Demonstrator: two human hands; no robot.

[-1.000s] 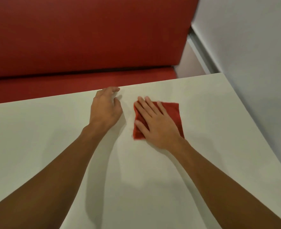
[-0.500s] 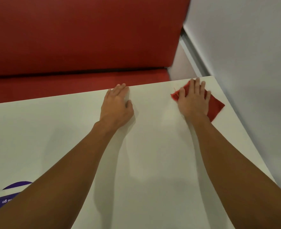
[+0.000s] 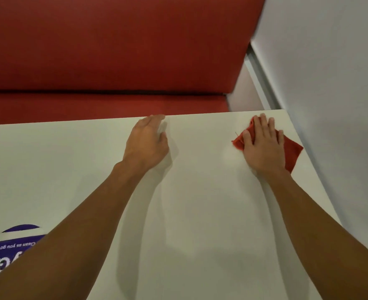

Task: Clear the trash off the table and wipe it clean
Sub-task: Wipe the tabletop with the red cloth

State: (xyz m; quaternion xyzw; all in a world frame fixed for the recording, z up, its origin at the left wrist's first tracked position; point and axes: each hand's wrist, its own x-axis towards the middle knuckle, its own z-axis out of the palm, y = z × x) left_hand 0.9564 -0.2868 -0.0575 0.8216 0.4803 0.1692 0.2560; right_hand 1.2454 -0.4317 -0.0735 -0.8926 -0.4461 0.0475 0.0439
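– One view, head camera. Tally?
– Two hands, one red cloth (image 3: 293,150). Cloth lies at the table's (image 3: 200,213) far right corner, under my right hand (image 3: 263,146), fingers flat and spread, pressing to wipe. Left hand (image 3: 146,144) rests loose at the far edge, holding nothing; bracing, I'd judge. One purple sticker (image 3: 7,254).

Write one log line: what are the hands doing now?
step: wipe | right hand: flat on cloth, far right corner | left hand: rests on table, far edge
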